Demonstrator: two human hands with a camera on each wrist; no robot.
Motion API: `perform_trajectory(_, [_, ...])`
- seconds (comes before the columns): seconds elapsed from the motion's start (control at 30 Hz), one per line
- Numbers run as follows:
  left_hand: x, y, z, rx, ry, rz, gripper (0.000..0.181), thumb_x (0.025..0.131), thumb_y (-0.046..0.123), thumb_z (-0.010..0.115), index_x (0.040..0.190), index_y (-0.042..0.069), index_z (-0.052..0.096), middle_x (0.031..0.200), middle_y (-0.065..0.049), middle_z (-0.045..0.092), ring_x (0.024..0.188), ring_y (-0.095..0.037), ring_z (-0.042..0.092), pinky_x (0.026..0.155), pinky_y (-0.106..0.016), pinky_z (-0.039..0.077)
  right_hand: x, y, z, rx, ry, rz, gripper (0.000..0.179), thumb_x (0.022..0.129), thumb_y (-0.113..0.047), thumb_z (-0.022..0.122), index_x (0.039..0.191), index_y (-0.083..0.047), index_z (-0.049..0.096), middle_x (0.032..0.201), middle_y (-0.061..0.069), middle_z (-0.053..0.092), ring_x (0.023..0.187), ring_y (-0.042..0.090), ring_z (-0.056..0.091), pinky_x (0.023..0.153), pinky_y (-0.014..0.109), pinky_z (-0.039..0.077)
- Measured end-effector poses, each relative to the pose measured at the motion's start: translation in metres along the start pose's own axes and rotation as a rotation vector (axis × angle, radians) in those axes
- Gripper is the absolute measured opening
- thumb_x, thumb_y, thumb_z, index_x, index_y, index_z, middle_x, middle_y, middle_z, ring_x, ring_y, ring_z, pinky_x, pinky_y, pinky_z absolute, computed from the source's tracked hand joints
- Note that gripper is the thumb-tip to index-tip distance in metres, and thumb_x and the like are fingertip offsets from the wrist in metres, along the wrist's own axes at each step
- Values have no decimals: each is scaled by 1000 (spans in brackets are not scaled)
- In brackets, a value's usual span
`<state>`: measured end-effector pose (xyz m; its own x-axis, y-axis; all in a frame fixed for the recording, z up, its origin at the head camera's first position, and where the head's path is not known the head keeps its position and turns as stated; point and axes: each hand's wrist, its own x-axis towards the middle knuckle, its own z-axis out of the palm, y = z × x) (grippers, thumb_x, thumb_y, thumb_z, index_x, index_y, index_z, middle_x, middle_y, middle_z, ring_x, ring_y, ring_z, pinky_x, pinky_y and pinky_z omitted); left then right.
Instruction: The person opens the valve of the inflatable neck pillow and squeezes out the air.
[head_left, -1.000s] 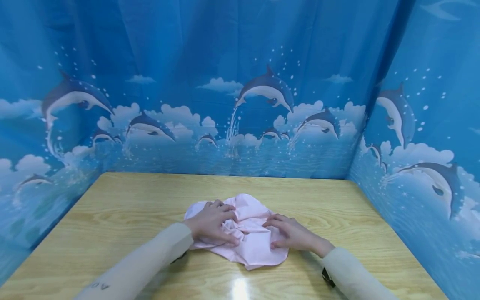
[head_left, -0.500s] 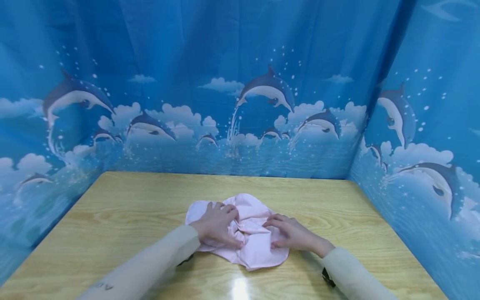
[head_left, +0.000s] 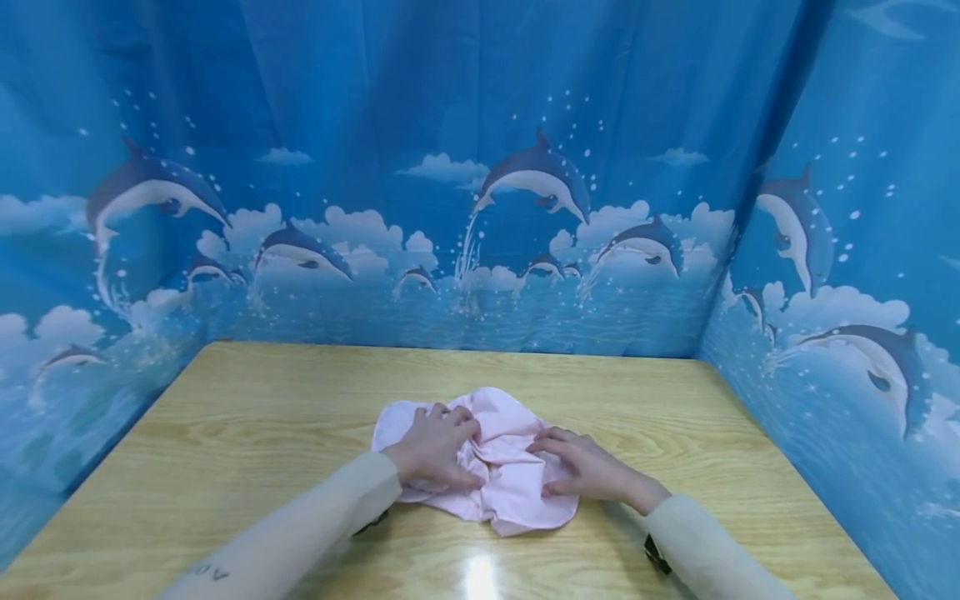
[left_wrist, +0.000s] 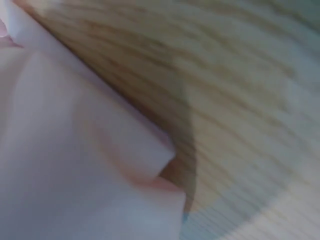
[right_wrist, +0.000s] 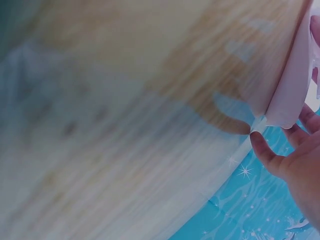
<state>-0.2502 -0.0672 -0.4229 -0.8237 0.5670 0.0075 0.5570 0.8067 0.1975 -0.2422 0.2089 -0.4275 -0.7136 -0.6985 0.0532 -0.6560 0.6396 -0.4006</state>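
Cloth (head_left: 513, 483) on table (head_left: 277, 417) — left hand (head_left: 437, 450), right hand (head_left: 588, 468) on it — curtain (head_left: 420, 108) behind.

Looks like a curtained-off booth (head_left: 832, 392) to me, wider room hidden: dolphin-print curtains (head_left: 420, 100) hang behind and beside a wood-grain surface (head_left: 300, 392).

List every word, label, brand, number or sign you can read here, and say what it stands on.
Left sleeve: dark marks, perhaps letters, too small and blurred to read.
Pink cloth: no text visible.
Table: none visible.
Curtain: printed dolphins and clouds, no readable words.
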Motion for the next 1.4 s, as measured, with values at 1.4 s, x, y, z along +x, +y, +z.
perform_trajectory(1.4, [-4, -5, -1, -11, -4, 64, 68, 59, 88, 44, 103, 36, 51, 119, 11, 47, 106, -18, 43, 90, -47, 35, 0, -1, -4, 51, 12, 15, 45, 84, -45, 60, 121, -19, 56, 133, 10, 48, 120, 33, 46, 93, 61, 35])
